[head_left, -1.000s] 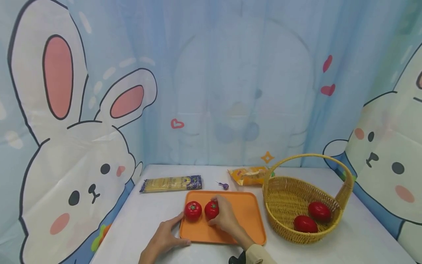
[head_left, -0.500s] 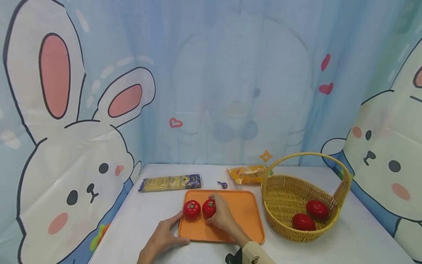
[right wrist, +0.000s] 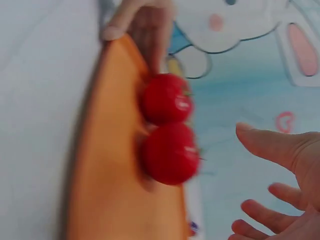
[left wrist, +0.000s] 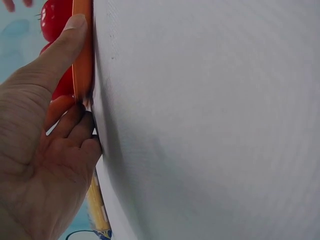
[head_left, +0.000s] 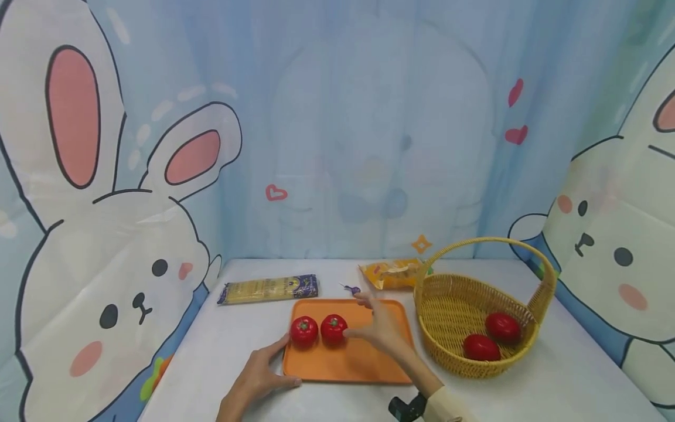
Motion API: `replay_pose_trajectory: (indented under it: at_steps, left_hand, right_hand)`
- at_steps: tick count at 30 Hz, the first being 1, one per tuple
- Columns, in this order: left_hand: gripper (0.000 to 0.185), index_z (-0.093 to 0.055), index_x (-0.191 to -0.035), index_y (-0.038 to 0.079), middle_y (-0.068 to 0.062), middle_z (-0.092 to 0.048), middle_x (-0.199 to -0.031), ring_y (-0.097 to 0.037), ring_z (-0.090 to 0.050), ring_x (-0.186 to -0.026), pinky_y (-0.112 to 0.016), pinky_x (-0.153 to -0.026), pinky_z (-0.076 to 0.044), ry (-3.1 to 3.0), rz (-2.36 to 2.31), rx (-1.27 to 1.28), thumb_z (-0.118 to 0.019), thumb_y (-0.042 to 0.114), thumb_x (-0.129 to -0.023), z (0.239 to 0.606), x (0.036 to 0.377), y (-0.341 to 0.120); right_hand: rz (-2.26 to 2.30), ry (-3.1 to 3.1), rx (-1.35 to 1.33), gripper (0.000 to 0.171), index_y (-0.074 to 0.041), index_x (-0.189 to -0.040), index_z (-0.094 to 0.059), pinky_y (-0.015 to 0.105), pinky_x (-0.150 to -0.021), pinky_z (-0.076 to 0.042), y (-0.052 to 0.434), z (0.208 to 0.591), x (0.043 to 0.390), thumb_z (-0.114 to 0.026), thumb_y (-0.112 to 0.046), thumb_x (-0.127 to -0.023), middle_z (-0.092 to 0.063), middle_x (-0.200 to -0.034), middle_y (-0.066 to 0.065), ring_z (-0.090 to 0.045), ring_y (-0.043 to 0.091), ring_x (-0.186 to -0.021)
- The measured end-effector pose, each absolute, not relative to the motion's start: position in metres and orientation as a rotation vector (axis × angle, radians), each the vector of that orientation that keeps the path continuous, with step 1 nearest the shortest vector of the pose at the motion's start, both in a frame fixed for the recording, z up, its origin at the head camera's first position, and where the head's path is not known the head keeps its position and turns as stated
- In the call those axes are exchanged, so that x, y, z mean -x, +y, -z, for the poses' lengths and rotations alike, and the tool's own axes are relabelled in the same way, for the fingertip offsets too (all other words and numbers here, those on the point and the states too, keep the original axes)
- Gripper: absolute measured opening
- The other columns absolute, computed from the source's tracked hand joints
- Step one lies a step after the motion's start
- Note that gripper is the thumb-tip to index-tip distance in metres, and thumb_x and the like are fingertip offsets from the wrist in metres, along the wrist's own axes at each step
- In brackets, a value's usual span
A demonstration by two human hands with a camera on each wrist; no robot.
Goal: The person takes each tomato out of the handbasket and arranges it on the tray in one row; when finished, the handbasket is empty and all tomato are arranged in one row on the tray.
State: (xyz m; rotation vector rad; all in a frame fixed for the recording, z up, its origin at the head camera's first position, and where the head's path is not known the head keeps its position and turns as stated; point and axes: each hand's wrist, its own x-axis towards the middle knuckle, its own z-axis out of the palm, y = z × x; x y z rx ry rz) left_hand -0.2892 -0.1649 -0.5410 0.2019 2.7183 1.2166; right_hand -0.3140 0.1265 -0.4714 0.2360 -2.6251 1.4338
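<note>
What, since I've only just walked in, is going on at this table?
A person's left hand holds the near left corner of an orange tray, where two tomatoes sit side by side. Their right hand is open and holds nothing, just beside the right tomato. To the tray's right, a wicker basket holds two red, rounded items.

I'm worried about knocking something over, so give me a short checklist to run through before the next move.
1. Left tomato and right tomato sitting on the tray: ok.
2. Right hand free: ok, open beside the right tomato, holding nothing.
3. Left hand on the tray: ok, touching its near left corner.
4. Two red things inside the basket: ok.
5. Basket not touching the snack bag: cannot tell, the basket partly hides it.
</note>
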Motion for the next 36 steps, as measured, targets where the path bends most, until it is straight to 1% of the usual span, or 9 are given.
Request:
replay_pose_trajectory:
  at_steps: [4, 7, 9, 13, 18, 21, 25, 32, 36]
  left_hand:
    - [0.109, -0.048, -0.151, 0.017, -0.011, -0.047, -0.154, -0.044, -0.039, -0.142, -0.065, -0.114, -0.035, 2.714, -1.230, -0.216, -0.096, 0.045, -0.058, 0.540, 0.288, -0.165]
    - [0.109, -0.049, -0.151, 0.017, -0.011, -0.048, -0.154, -0.045, -0.040, -0.142, -0.066, -0.114, -0.035, 2.721, -1.219, -0.213, -0.096, 0.046, -0.058, 0.538, 0.287, -0.165]
    - [0.108, -0.049, -0.151, 0.017, -0.011, -0.048, -0.154, -0.045, -0.040, -0.141, -0.066, -0.114, -0.035, 2.729, -1.212, -0.215, -0.096, 0.045, -0.058, 0.536, 0.287, -0.165]
    - [0.108, -0.049, -0.151, 0.016, -0.011, -0.048, -0.154, -0.044, -0.040, -0.142, -0.065, -0.114, -0.036, 2.732, -1.214, -0.220, -0.096, 0.045, -0.059, 0.536, 0.287, -0.164]
    - [0.108, -0.048, -0.152, 0.016, -0.011, -0.047, -0.155, -0.044, -0.040, -0.142, -0.064, -0.114, -0.036, 2.729, -1.222, -0.217, -0.096, 0.044, -0.059, 0.539, 0.287, -0.164]
    - [0.109, -0.048, -0.152, 0.016, -0.011, -0.047, -0.155, -0.044, -0.040, -0.142, -0.064, -0.114, -0.036, 2.718, -1.226, -0.215, -0.096, 0.044, -0.059, 0.538, 0.286, -0.163]
    - [0.108, -0.048, -0.152, 0.016, -0.012, -0.047, -0.154, -0.044, -0.040, -0.142, -0.064, -0.114, -0.036, 2.714, -1.231, -0.225, -0.096, 0.045, -0.059, 0.538, 0.284, -0.163]
    - [0.107, -0.049, -0.151, 0.015, -0.012, -0.048, -0.154, -0.044, -0.041, -0.141, -0.064, -0.114, -0.036, 2.727, -1.234, -0.248, -0.096, 0.046, -0.059, 0.538, 0.284, -0.164]
    - [0.108, -0.049, -0.151, 0.016, -0.011, -0.048, -0.154, -0.045, -0.040, -0.141, -0.065, -0.114, -0.037, 2.720, -1.229, -0.225, -0.096, 0.046, -0.059, 0.538, 0.285, -0.164]
  right_hand:
    - [-1.382, -2.618, -0.292, 0.062, -0.005, -0.129, -0.062, 0.056, -0.109, -0.047, 0.170, 0.436, 0.296, -0.091, -0.018, -0.075, -0.065, -0.129, 0.016, -0.058, 0.036, -0.124]
    - [-1.326, -2.653, -0.329, 0.052, -0.006, -0.123, -0.065, 0.052, -0.104, -0.053, 0.208, 0.416, 0.286, -0.088, -0.025, -0.080, -0.068, -0.124, 0.013, -0.062, 0.034, -0.119]
    - [-1.295, -2.680, -0.374, 0.049, -0.005, -0.121, -0.067, 0.050, -0.099, -0.057, 0.233, 0.408, 0.282, -0.086, -0.028, -0.083, -0.069, -0.121, 0.013, -0.063, 0.035, -0.116]
    - [-1.266, -2.768, -0.405, 0.052, -0.003, -0.124, -0.066, 0.043, -0.090, -0.062, 0.282, 0.404, 0.284, -0.085, -0.030, -0.084, -0.069, -0.120, 0.015, -0.064, 0.036, -0.114]
    - [-1.274, -2.867, -0.286, 0.069, 0.002, -0.131, -0.061, 0.043, -0.089, -0.062, 0.339, 0.418, 0.302, -0.086, -0.037, -0.081, -0.067, -0.124, 0.020, -0.064, 0.037, -0.114]
    - [-1.270, -2.951, -0.260, 0.069, 0.006, -0.131, -0.059, 0.044, -0.087, -0.063, 0.366, 0.427, 0.313, -0.087, -0.033, -0.081, -0.068, -0.121, 0.021, -0.066, 0.036, -0.110]
    - [-1.329, -3.111, -0.294, 0.064, 0.010, -0.128, -0.060, 0.046, -0.086, -0.063, 0.386, 0.436, 0.326, -0.087, -0.021, -0.080, -0.069, -0.118, 0.021, -0.068, 0.033, -0.105]
    - [-1.366, -3.314, -0.263, 0.054, 0.005, -0.122, -0.067, 0.050, -0.089, -0.062, 0.392, 0.450, 0.331, -0.089, -0.008, -0.075, -0.071, -0.114, 0.016, -0.066, 0.031, -0.104]
    - [-1.390, -3.285, -0.345, 0.052, 0.005, -0.120, -0.069, 0.051, -0.090, -0.061, 0.389, 0.456, 0.333, -0.089, -0.005, -0.074, -0.071, -0.114, 0.014, -0.067, 0.032, -0.105]
